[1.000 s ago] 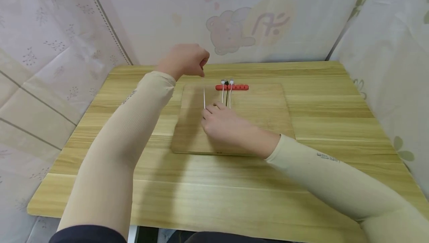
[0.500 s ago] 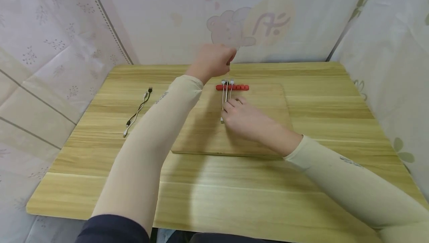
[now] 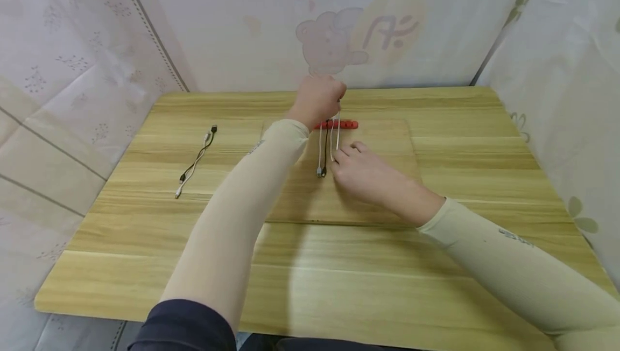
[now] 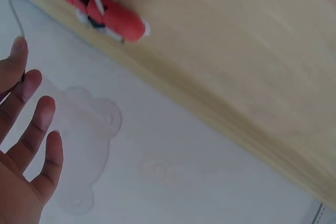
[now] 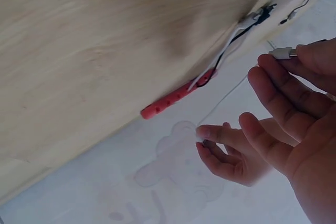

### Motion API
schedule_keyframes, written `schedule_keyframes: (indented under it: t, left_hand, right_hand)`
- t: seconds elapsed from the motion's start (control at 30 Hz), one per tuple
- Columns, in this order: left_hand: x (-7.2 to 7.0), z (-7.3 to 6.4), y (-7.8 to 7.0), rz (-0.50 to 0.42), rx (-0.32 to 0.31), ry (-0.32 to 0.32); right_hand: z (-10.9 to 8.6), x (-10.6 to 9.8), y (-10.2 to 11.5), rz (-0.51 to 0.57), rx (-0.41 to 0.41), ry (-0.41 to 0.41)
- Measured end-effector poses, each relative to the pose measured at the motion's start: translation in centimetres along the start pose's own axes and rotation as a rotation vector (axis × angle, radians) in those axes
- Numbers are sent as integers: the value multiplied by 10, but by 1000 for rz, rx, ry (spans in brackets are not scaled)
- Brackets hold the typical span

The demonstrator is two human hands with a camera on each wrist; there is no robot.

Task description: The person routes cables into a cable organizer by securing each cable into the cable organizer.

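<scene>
A white charging cable (image 3: 338, 133) is stretched between my two hands over the wooden board. At its far end, my left hand (image 3: 317, 98) pinches it between thumb and forefinger, the other fingers spread loosely. My right hand (image 3: 365, 173) pinches the near end by its white plug (image 5: 281, 53), closer to me. Beneath the stretched cable lies a red cable holder (image 3: 350, 124) at the board's back edge. Two white cables and a black cable (image 3: 326, 152) sit in its left slots, their near ends lying on the board. My left hand partly hides the holder in the head view.
The thin wooden board (image 3: 387, 173) lies on a larger wood-grain table (image 3: 465, 178). To the left, a black cable (image 3: 188, 170) and a white cable (image 3: 186, 185) lie crossed on the table. A printed curtain (image 3: 218, 28) stands behind the table.
Both hands have moved right with the white cable, from the board's left side to over the red holder. The left hand has also lowered lately. The crossed cables at left are uncovered.
</scene>
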State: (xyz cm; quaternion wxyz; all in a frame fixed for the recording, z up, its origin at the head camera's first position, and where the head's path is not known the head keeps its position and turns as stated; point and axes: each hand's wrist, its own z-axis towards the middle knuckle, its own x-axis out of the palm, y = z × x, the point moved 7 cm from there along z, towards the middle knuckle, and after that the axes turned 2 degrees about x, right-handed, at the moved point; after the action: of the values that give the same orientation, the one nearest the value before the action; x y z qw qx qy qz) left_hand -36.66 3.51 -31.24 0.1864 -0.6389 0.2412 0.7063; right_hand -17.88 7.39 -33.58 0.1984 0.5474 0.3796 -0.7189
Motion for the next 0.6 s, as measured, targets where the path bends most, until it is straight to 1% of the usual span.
schedule_keyframes:
  t: [0.13, 0.33, 0.6]
  left_hand:
    - [7, 3, -4, 25, -15, -1]
    - [20, 4, -8, 33, -30, 26]
    - [35, 7, -9, 10, -49, 49]
  right_hand:
    - [-2, 5, -3, 23, 17, 28]
    - [-5, 10, -5, 16, 15, 23]
    - [-6, 14, -7, 35, 23, 56]
